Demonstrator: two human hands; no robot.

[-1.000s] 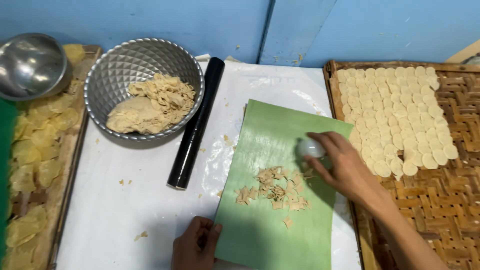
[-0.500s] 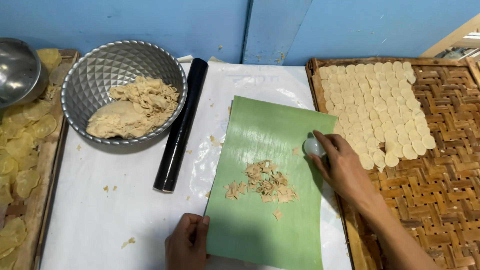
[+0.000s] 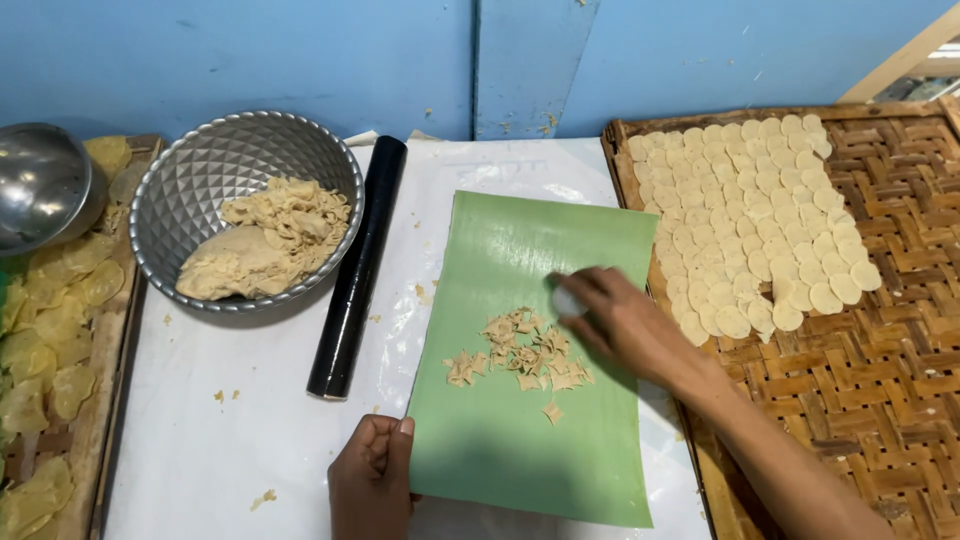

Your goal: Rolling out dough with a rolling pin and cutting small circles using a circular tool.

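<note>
A green banana leaf (image 3: 540, 260) lies flat on a white sheet (image 3: 250, 420). A heap of torn dough scraps (image 3: 520, 355) sits in its middle. My right hand (image 3: 625, 325) rests on the leaf just right of the scraps, fingers closed on a small round white object (image 3: 566, 301). Pressing down on the leaf's lower left corner is my left hand (image 3: 372, 480), fingers curled, holding nothing.
A metal bowl (image 3: 200, 170) with a lump of dough (image 3: 255, 250) stands at the left, a black rolling pin (image 3: 357, 270) beside it. A woven tray (image 3: 880, 330) at the right carries several round dough discs (image 3: 750, 220). At far left stands another tray with yellowish chips (image 3: 50, 330), and a steel bowl (image 3: 40, 185).
My right hand has slid left across the leaf with the white object, closer to the scraps. The left hand stays on the leaf's corner. The camera view shifted slightly.
</note>
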